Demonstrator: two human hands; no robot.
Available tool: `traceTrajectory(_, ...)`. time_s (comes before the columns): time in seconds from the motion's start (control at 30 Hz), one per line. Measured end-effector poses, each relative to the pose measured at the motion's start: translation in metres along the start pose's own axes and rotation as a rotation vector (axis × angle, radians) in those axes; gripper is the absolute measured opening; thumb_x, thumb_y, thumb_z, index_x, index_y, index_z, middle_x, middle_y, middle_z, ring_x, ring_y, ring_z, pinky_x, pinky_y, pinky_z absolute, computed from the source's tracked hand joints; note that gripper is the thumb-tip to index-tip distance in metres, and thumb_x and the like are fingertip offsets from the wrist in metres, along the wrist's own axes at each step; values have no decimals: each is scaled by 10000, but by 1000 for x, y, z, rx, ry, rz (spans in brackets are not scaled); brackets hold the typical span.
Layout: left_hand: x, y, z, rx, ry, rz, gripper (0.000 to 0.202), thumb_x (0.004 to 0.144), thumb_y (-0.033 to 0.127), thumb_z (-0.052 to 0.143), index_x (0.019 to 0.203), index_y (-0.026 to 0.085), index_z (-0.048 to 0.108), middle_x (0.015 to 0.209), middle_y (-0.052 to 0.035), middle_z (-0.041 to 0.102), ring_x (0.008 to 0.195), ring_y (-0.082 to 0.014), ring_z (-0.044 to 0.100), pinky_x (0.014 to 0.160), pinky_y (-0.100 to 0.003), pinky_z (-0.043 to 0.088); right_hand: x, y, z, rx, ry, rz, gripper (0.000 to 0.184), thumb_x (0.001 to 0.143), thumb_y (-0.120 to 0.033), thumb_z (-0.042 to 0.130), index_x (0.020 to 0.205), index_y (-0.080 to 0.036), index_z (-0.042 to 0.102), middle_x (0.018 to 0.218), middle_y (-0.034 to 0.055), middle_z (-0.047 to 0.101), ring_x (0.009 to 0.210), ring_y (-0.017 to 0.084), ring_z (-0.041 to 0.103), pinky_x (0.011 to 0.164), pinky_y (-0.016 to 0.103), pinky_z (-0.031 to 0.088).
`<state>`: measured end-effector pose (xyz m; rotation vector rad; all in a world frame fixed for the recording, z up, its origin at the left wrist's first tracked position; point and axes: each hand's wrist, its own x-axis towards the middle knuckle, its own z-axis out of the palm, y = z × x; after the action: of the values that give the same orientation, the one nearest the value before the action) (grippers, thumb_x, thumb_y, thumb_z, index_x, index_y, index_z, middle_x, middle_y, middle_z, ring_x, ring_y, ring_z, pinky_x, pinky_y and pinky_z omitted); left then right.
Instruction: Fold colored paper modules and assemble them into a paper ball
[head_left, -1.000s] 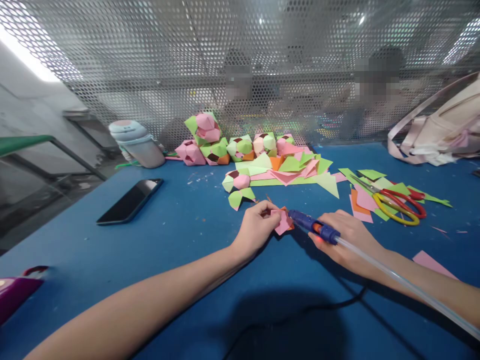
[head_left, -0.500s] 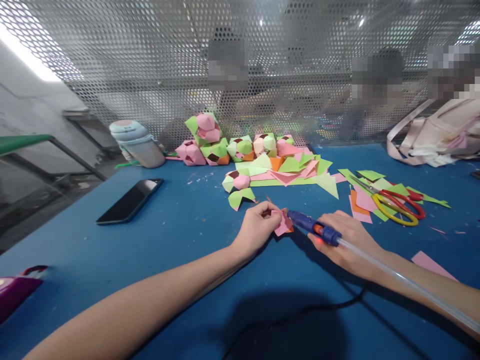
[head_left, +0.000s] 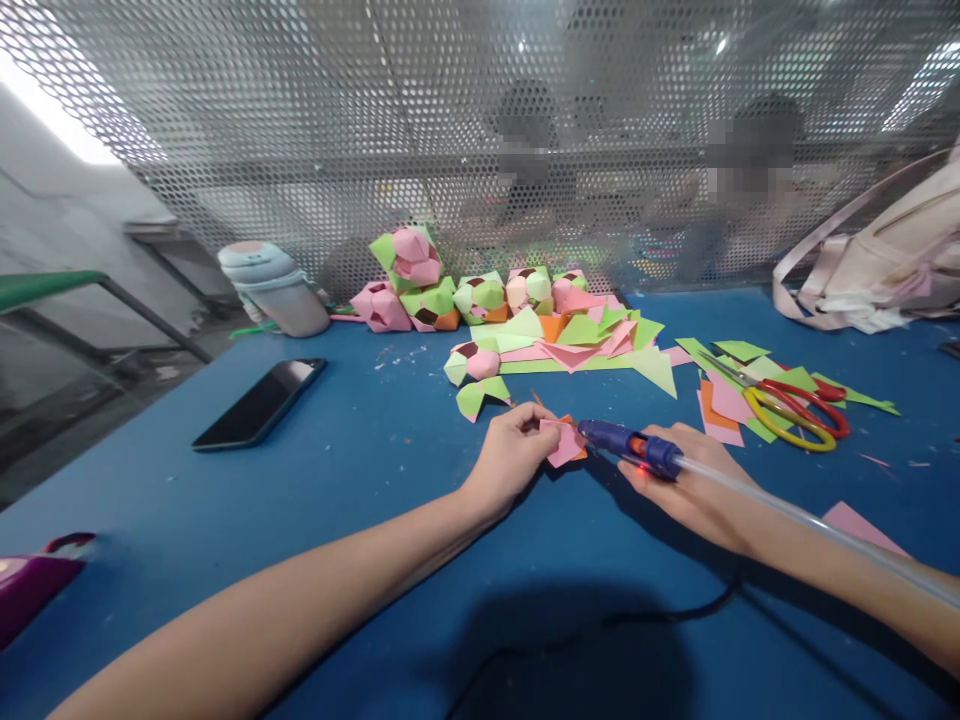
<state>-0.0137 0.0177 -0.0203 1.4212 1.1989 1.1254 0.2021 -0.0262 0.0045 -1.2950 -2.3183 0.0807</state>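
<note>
My left hand (head_left: 511, 450) pinches a small pink and orange folded paper piece (head_left: 564, 446) between thumb and fingers, just above the blue table. Wrapped around a dark blue hot glue gun (head_left: 628, 446) is my right hand (head_left: 694, 480). The gun's nozzle points left at the paper's right edge, so close that I cannot tell whether it touches. A red light glows on the gun, and a clear glue stick (head_left: 795, 515) runs out of its back along my right forearm. Just beyond my left hand lie a green folded paper (head_left: 482, 398) and a pink and green paper ball (head_left: 472, 362).
Several folded paper balls (head_left: 429, 300) line the mesh partition (head_left: 315, 150), beside heaped paper pieces (head_left: 600, 335). Scissors (head_left: 795, 405) lie on paper scraps at right. A phone (head_left: 260, 404), bottle (head_left: 274, 288) and purple object (head_left: 34, 592) sit left; a bag (head_left: 877, 260) stands back right. A black cord crosses the front.
The glue gun and my right hand have shifted slightly right, and the glue stick's tail has swung upward. My left hand stays nearly still with the paper. People behind the mesh have moved.
</note>
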Motion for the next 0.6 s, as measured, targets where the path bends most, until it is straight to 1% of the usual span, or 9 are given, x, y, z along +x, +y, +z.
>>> traceTrajectory(0.13,0,2,0,15,7,-4,44,705,172,575,713,144,609,638,27,559,575,-88,478,537,-206,348,-1,-1,-2,13,20,38,163,884,-324,540,755,-225,531,650,-5,585,616,176,524,588,296,384)
traceTrajectory(0.3,-1,1,1,27,-30,3,52,694,192,588,711,149,611,624,20,572,569,-102,495,533,-215,360,2,-3,-3,16,4,-27,167,896,-296,527,749,-220,512,661,-9,588,608,162,521,612,301,383)
traceTrajectory(0.43,-1,2,1,30,-15,5,49,688,179,572,705,151,608,623,26,559,568,-96,489,529,-210,354,1,-2,-3,-16,43,-56,167,896,-285,521,746,-213,515,662,2,582,617,165,529,615,305,369)
traceTrajectory(0.6,-2,2,1,24,-14,7,46,688,188,577,689,149,602,623,19,568,569,-101,493,534,-215,361,1,-3,-2,-6,29,-74,172,895,-295,519,745,-210,522,661,1,593,611,159,531,612,296,370)
